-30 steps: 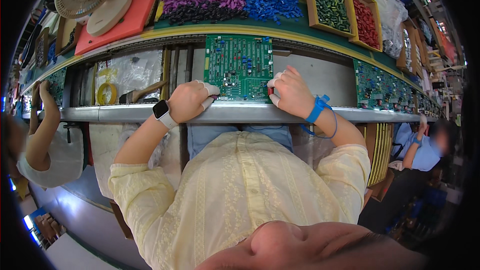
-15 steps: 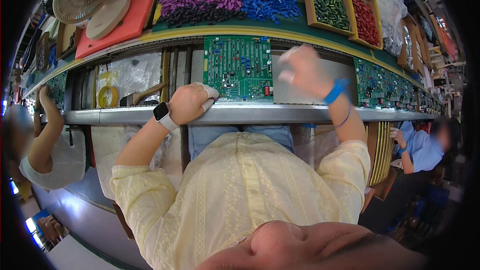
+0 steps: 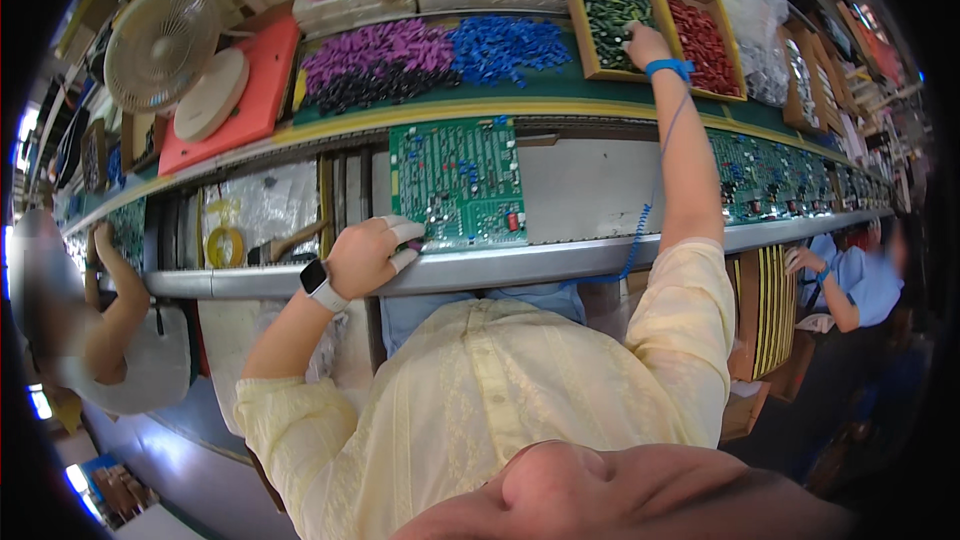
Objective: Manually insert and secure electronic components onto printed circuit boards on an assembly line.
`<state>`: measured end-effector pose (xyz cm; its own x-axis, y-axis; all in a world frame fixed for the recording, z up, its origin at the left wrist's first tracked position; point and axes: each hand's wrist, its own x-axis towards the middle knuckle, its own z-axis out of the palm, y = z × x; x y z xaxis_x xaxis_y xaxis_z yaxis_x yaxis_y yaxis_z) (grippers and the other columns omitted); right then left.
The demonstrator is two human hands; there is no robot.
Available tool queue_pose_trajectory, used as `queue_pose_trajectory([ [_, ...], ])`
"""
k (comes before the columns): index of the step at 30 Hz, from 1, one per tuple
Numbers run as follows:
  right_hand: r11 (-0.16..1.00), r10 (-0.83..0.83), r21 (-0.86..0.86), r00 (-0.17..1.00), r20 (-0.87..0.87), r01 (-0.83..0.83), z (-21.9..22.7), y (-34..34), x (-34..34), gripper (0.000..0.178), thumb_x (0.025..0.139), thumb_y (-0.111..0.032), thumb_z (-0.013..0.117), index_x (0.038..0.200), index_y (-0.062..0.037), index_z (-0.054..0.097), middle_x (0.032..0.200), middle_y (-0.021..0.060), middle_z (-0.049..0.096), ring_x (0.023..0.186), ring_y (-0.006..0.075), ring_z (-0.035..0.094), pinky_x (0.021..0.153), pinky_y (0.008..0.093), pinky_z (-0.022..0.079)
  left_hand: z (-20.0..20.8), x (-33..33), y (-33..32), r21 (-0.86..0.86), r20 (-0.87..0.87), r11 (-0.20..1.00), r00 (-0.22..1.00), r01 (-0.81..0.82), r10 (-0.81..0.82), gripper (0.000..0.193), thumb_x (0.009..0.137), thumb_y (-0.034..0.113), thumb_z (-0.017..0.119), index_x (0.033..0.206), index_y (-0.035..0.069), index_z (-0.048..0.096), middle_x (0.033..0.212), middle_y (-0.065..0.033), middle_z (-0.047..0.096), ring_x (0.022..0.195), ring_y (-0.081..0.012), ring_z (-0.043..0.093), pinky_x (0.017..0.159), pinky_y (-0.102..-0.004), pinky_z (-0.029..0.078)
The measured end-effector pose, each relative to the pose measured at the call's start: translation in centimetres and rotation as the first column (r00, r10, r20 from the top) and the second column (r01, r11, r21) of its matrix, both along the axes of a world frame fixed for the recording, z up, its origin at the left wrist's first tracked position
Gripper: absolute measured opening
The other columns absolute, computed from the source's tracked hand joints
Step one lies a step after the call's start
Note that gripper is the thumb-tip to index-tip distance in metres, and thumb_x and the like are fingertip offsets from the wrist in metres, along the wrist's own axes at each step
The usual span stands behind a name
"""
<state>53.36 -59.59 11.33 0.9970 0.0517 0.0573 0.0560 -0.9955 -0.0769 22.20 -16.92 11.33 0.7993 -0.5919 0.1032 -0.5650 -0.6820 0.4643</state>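
Observation:
A green circuit board (image 3: 455, 175) with many small parts mounted on it lies on the metal-edged rail. My left hand (image 3: 365, 258), with white finger covers and a watch on its wrist, is curled at the board's near left corner. A small dark purplish bit shows by its fingertips, too small to name. Across the bench, my right hand (image 3: 647, 46) reaches into a yellow-edged box (image 3: 590, 62) of small green components (image 3: 610, 10). Its fingers are drawn together among them; what they pinch is hidden. A blue wrist strap (image 3: 670, 68) with a coiled cord circles that wrist.
Loose purple (image 3: 375, 48), black (image 3: 370, 88) and blue components (image 3: 510, 45) lie in heaps. Red components (image 3: 705, 45) fill the neighbouring box. A fan (image 3: 163, 45) stands far left. More boards (image 3: 770, 180) line the rail rightward. One person works on each side.
My right hand has gone from beside the board, forward and right, into the box of green components. My left hand stays at the board's corner. The view has shifted slightly.

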Motion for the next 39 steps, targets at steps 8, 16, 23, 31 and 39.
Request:
queue_pose_trajectory([
  [8,0.976,-0.01,0.216,0.995,0.1,-0.012,0.1,-0.7,-0.9,0.034,0.082,-0.018,0.06,0.113,-0.0065,0.055,0.102,0.0221,0.06,0.096,0.038,0.056,0.082,0.0449,0.045,1.9,2.8,-0.9,-0.101,0.072,0.994,0.996,-0.048,0.056,0.026,0.075,0.01,0.064,0.1,0.005,0.061,0.098,-0.0126,0.061,0.088,-0.0306,0.059,0.076,-0.0364,0.049],
  [16,0.795,0.294,0.517,0.947,0.129,-0.317,3.5,5.1,-8.7,0.026,0.082,-0.014,0.059,0.105,-0.0017,0.059,0.087,0.0145,0.064,0.075,0.0217,0.062,0.068,0.0334,0.05,2.9,6.5,-5.0,-0.253,0.193,0.967,0.981,0.033,0.017,0.027,0.077,0.009,0.063,0.104,0.008,0.06,0.098,-0.0122,0.06,0.086,-0.0305,0.059,0.074,-0.0359,0.049],
  [23,0.437,0.813,0.876,0.507,-0.287,-0.203,2.0,13.9,-17.1,0.019,0.083,-0.009,0.059,0.099,0.0011,0.06,0.08,0.0042,0.061,0.065,0.0102,0.057,0.061,0.0245,0.048,2.4,8.2,-8.2,-0.356,0.167,0.931,0.986,0.076,-0.017,0.03,0.075,0.007,0.064,0.105,0.009,0.061,0.09,-0.0109,0.059,0.081,-0.0295,0.058,0.07,-0.0359,0.048],
  [31,0.474,0.767,0.831,0.6,-0.225,-0.293,1.2,17.5,-19.3,0.025,0.082,-0.02,0.059,0.098,-0.002,0.062,0.079,0.0108,0.064,0.065,0.0208,0.061,0.063,0.0327,0.048,1.2,5.7,-3.4,-0.292,-0.079,0.941,0.984,-0.173,0.157,0.017,0.075,0.005,0.063,0.092,0.004,0.064,0.087,-0.0115,0.062,0.078,-0.0261,0.061,0.066,-0.033,0.049],
  [39,0.52,0.731,0.563,0.676,0.096,-0.642,-2.2,18.5,-20.8,0.021,0.079,-0.018,0.055,0.097,-0.0082,0.062,0.089,0.0131,0.062,0.087,0.0316,0.059,0.076,0.0414,0.046,-1.7,4.8,-2.9,-0.114,-0.028,0.984,0.99,-0.14,0.138,0.012,0.074,0.011,0.063,0.085,0.007,0.065,0.081,-0.0119,0.063,0.075,-0.0298,0.059,0.068,-0.0383,0.048],
])
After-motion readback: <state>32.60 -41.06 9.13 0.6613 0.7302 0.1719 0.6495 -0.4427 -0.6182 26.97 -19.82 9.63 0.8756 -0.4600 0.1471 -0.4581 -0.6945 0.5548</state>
